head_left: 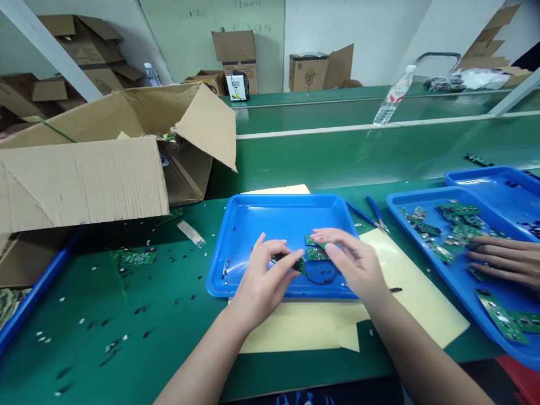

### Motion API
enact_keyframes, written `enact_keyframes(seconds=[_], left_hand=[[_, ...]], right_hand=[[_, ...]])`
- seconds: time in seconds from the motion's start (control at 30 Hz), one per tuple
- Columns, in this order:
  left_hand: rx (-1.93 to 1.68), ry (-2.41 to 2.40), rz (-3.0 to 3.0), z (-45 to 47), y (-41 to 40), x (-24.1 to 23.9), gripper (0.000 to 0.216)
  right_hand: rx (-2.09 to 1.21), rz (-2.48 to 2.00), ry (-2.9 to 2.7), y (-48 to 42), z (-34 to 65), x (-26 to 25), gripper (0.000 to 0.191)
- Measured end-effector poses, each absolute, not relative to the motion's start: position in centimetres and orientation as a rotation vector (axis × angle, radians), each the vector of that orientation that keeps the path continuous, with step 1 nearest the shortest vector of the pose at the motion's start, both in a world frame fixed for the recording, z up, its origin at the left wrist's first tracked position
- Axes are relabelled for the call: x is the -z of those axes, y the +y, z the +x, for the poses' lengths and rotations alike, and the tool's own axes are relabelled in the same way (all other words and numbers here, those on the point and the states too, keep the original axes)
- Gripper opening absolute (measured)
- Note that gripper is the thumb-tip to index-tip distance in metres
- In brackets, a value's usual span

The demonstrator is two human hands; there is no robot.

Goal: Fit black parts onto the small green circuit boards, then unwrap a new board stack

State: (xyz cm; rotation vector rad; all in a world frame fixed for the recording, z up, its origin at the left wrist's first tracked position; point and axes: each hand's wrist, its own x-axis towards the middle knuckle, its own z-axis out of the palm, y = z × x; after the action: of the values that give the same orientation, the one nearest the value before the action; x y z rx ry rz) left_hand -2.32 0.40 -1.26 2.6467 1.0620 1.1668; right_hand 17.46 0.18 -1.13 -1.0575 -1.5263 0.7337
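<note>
My left hand (266, 275) is over the blue tray (270, 214), its thumb and fingers closed on a small circuit board (299, 265) with dark parts. A thin dark wire (316, 281) curves across the tray just right of that board. My right hand (356, 261) is closed at the tray's right side, thumb and fingertips at the edge of a green circuit board (311, 240); its fingers partly hide the grip. Another green board (316, 254) lies in the tray just below those fingertips. Small dark bits are scattered on the tray floor.
Blue-handled pliers (377, 214) lie right of the tray, above yellow paper (405, 281). Another person's hand (506, 256) reaches into a second blue tray (399, 198) of circuit boards. A large open cardboard box (84, 180) stands left; a loose board (138, 258) lies among scraps. A bottle (394, 97) stands behind.
</note>
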Motion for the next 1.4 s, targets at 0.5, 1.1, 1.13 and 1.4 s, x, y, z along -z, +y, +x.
enact_keyframes(seconds=[0.5, 1.1, 1.13, 1.4], left_hand=[[-1.323, 1.199, 2.505, -2.3, 0.5, 1.7, 0.034], [-1.252, 0.924, 1.934, -1.6, -0.1, 1.1, 0.027], [-1.271, 0.924, 1.970, -1.6, -0.1, 1.1, 0.029], [-1.121, 0.833, 1.740, -1.6, -0.2, 0.8, 0.033]], right_hand=[[-1.926, -0.901, -1.025, 0.2, 15.5, 1.5, 0.028], [-1.812, -0.993, -1.090, -0.8, 15.5, 0.2, 0.025], [-1.790, -1.009, -1.103, -0.7, 15.6, 0.2, 0.024], [-1.241, -1.132, -1.419, -0.8, 15.9, 0.7, 0.007]])
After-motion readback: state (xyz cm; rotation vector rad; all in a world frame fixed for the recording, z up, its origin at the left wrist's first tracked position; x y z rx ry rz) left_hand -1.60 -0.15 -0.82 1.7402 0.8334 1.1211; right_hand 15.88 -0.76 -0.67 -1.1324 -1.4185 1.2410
